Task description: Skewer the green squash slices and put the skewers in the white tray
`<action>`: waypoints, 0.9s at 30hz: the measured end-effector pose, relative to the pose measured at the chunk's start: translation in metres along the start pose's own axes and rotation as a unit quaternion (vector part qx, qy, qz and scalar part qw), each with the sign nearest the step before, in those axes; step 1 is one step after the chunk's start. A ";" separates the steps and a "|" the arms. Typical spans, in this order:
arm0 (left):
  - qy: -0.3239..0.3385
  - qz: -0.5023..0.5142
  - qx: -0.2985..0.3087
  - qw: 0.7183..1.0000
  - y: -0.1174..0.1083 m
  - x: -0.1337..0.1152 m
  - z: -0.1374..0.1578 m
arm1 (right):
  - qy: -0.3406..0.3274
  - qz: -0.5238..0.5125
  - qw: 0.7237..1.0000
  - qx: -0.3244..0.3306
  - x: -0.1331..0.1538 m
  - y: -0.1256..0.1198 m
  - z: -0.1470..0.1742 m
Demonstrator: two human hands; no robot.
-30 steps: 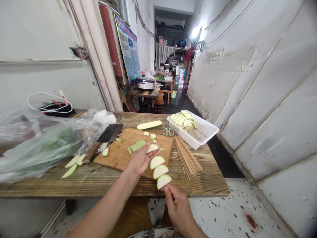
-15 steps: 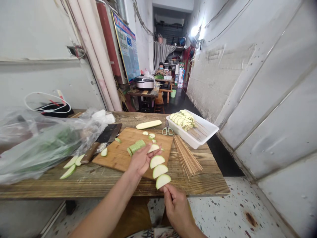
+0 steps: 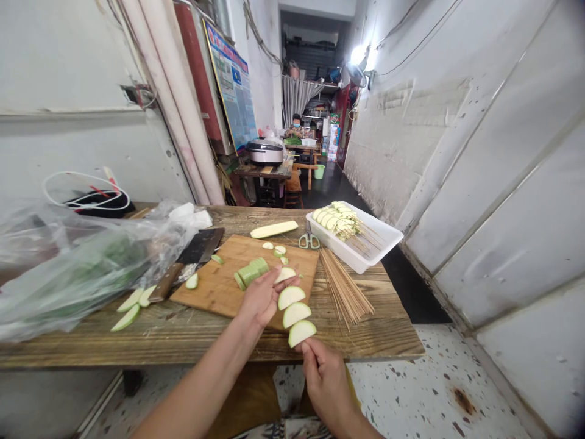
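My right hand (image 3: 326, 372) is closed in a pinch at the lower end of a skewer; most of its stick is hidden behind the pieces. Half-round zucchini slices (image 3: 296, 314) sit spaced in a row along it. At the far end my left hand (image 3: 265, 297) holds the top zucchini slice (image 3: 285, 275) between thumb and fingers. Beneath that hand lies the cutting board (image 3: 208, 292), with a stack of cut zucchini (image 3: 251, 272) beside the fingers and a few small end pieces (image 3: 280, 250) farther back.
A white tray (image 3: 386, 235) of loaded zucchini skewers (image 3: 336, 219) stands at right, near bare bamboo skewers (image 3: 347, 292) and scissors (image 3: 309, 241). A zucchini half (image 3: 274, 229) lies behind the board. A cleaver (image 3: 201, 244) and plastic bags (image 3: 91, 262) are at left. A person (image 3: 296, 128) sits far back.
Almost nothing differs. The top slice and my left fingers have shifted very slightly to the right; both hands keep their hold.
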State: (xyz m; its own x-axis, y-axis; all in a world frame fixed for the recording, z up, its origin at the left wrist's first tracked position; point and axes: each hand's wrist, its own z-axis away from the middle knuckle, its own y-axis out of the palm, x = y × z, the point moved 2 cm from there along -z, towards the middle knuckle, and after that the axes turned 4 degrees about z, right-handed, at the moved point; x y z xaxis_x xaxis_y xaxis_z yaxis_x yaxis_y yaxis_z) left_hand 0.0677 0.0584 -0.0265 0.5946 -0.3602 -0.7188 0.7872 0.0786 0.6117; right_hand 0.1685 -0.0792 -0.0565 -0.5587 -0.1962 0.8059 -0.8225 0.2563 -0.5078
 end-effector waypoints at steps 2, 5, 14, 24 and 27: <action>-0.002 -0.003 0.000 1.000 0.000 0.001 0.000 | 0.003 -0.001 1.000 0.000 0.000 0.000 0.001; -0.004 -0.008 -0.001 1.000 -0.001 0.002 0.000 | 0.009 0.004 1.000 0.005 0.000 0.001 0.001; 0.004 -0.043 0.015 0.999 0.002 0.012 0.006 | 0.024 0.001 1.000 0.000 -0.005 0.002 -0.003; 0.185 -0.088 -0.047 0.978 -0.044 0.000 -0.001 | -0.026 0.037 0.997 -0.058 -0.030 -0.006 -0.011; 0.241 -0.241 -0.047 0.939 -0.072 0.000 -0.002 | -0.055 0.087 0.992 -0.070 -0.035 -0.015 -0.013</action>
State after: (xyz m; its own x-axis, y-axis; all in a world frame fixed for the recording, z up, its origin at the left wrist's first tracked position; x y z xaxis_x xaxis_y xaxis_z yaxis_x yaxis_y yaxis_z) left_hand 0.0115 0.0544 -0.0710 0.1534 0.0853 -0.9845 0.9814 0.1033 0.1618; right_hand 0.2022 -0.0635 -0.0730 -0.7049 -0.2374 0.6683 -0.6945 0.4223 -0.5825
